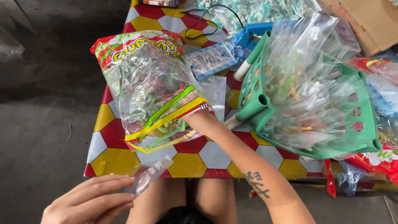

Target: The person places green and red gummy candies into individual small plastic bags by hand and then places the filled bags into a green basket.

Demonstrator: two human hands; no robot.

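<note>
A large clear candy bag point(141, 83) with a red and green printed top lies open-end toward me on the table. It holds green and yellow gummy strips. My right hand point(187, 108) is pushed inside its mouth up to the wrist; the plastic and its printed stripes blur the fingers, so I cannot tell whether they grip any candy. My left hand point(89, 201) is low at the near left, off the table edge. Its fingers pinch a small clear plastic bag point(147, 176) that sticks up toward the big bag.
The table has a red, yellow and silver hexagon-patterned cloth point(188, 164). A green plastic basket point(365, 103), tipped on its side and stuffed with clear candy-filled bags, lies right of my arm. Blue packets point(211, 58), a black cable point(207, 16) and a cardboard box point(369, 20) sit behind. Grey floor lies to the left.
</note>
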